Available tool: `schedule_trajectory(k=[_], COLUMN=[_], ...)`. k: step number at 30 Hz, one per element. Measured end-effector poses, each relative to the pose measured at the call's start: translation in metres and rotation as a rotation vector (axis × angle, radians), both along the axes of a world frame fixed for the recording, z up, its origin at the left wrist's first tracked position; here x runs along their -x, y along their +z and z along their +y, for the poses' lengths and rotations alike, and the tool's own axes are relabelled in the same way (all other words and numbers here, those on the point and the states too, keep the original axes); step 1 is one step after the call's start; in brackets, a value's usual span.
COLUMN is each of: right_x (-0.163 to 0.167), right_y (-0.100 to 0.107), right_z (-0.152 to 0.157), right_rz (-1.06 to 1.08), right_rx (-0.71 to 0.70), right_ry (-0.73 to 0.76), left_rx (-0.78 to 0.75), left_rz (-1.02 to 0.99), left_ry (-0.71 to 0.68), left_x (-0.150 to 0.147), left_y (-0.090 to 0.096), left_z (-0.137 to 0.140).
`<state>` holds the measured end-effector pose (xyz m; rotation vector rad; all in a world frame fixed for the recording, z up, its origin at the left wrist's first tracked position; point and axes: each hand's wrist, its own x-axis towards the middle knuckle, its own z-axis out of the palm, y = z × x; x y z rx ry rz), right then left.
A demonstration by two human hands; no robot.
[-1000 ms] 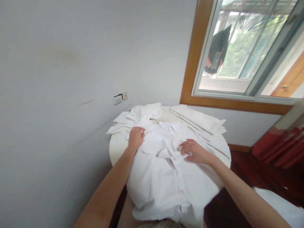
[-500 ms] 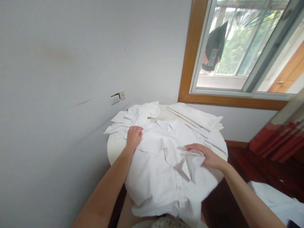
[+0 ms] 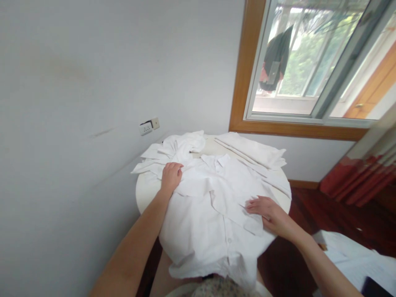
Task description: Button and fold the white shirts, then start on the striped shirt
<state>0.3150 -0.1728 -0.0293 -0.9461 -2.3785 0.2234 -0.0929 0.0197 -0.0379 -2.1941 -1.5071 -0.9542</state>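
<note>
Plain grey-white wall (image 3: 93, 62), marked in places; wood-framed window (image 3: 309, 62) far right, red-and-pale curtain (image 3: 346, 173) beside it. Round white desk (image 3: 144, 196) against the wall. White shirt (image 3: 192, 225) spread on it, collar far, near end hanging over the near edge; creased, with a loose fold across the middle. Crumpled cloth (image 3: 176, 148) far left, folded cloth (image 3: 250, 148) far right. Hands: right (image 3: 266, 211) released, fingers extended on the shirt's right side; left (image 3: 172, 177) palm-down at its left edge, grip cannot be told. One button (image 3: 229, 240) visible near.
</note>
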Motion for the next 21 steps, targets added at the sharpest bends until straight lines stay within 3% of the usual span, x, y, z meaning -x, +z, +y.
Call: schedule_trajectory(k=[11,21], right_x=[-0.044,-0.063], right_y=[0.019,-0.012], right_z=[-0.022,-0.048], right_rz=[0.233,0.180], right_rx=[-0.146,-0.025], right_ry=[-0.277,-0.420], left_rx=[-0.103,-0.031], left_rz=[-0.150,-0.165], left_ry=[-0.024,0.065], left_x=[0.005,0.007], left_y=[0.009,0.006], left_z=[-0.004,-0.002])
